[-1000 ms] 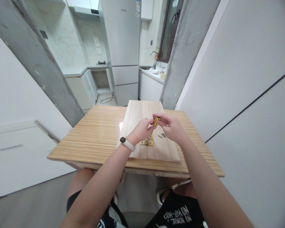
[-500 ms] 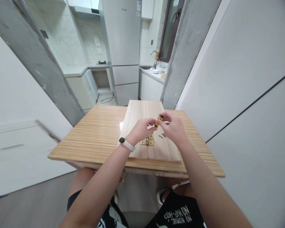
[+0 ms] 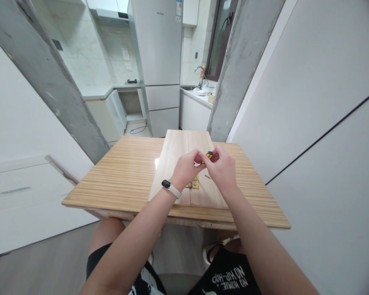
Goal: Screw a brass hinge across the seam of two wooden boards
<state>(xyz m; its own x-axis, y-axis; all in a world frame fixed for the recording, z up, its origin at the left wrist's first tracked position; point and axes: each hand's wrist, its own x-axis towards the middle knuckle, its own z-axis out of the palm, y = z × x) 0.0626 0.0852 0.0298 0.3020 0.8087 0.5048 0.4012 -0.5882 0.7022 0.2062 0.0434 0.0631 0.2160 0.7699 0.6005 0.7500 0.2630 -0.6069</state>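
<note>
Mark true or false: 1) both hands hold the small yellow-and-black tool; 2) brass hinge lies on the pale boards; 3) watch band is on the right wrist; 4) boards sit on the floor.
1) True: the left hand and right hand pinch the small yellow-and-black tool.
2) True: the brass hinge lies on the pale wooden boards.
3) False: the white watch band is on the left wrist.
4) False: they lie on the striped wooden table.

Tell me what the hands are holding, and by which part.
Both hands, left hand and right hand, pinch a small yellow-and-black screwdriver between their fingertips; the exact part gripped is hidden. It is held above the brass hinge.
</note>
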